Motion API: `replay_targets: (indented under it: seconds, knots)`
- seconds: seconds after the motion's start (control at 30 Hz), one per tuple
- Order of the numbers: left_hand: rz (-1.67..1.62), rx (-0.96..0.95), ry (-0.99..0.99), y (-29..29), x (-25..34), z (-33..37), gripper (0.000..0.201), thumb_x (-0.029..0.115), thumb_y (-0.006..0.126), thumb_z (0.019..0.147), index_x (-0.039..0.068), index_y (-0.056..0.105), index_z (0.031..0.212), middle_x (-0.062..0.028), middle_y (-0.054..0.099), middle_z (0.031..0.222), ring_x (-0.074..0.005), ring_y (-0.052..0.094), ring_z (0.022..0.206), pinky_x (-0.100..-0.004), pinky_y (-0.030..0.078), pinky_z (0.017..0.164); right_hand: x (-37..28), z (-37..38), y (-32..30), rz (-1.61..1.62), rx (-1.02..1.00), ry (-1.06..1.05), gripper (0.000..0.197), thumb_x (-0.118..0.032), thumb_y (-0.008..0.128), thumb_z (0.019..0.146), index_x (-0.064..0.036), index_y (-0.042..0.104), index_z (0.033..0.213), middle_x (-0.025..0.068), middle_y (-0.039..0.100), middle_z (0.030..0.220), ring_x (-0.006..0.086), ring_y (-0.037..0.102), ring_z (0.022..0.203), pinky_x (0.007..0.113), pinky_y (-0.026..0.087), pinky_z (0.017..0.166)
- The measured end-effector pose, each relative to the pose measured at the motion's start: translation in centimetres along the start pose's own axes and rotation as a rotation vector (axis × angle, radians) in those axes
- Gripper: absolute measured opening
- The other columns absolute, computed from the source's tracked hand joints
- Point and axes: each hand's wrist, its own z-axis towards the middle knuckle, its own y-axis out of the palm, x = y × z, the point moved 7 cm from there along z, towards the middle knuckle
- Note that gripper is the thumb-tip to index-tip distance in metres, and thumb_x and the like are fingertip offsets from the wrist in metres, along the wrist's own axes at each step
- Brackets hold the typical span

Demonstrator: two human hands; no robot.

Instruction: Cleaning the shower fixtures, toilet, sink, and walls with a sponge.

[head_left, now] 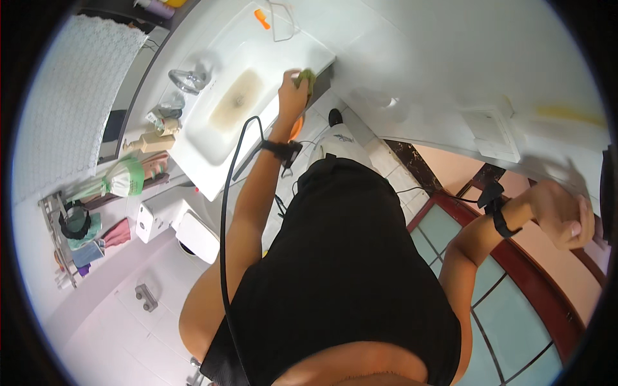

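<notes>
My left hand (293, 99) reaches over the right edge of the white washbasin (215, 183), closed on a green sponge (307, 78). Brownish residue lies around the drain (239, 100) on the basin's floor. The chrome faucet (188, 81) stands on the basin's left side. Away to the right, my right hand (561, 215) is raised near the wall and doorway with its fingers curled in. Whether it grips anything is hidden. Each wrist wears a black strap, and a black cable (224, 238) runs along my left arm.
An orange comb (262, 18) lies on the basin's far end. A pump bottle (152, 142) and other toiletries line its left edge. Left of me stands a white toilet (196, 235). A wall switch (491, 133) is at right, above a red-framed door with bluish panes (512, 315).
</notes>
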Motion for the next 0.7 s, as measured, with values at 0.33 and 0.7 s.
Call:
replay_targets:
  seconds: [0.33,0.7]
  knots:
    - [-0.564,-0.497,-0.341,0.5,-1.9,-5.0,0.042,0.029,0.062,0.109,-0.002,0.061,0.138,-0.0116,0.071,0.120,-0.0192,0.069,0.107,-0.0330,0.057,0.095,-25.0,-22.1,17.1,0.610,-1.349,0.972,0.077,-0.040,0.084,0.091,-0.0082,0.055,0.155,0.0190,0.055,0.152,0.0409,0.050,0.138,0.050,0.042,0.117]
    - [0.474,-0.763,0.518,-3.9,-11.0,5.0,0.038,0.033,0.054,0.109,0.005,0.072,0.127,-0.0158,0.075,0.126,-0.0323,0.070,0.120,-0.0442,0.054,0.104,-35.3,-44.2,15.3,0.401,-1.757,1.552,0.031,-0.016,0.069,0.099,-0.0019,0.069,0.126,0.0191,0.076,0.105,0.0306,0.074,0.096,0.040,0.057,0.087]
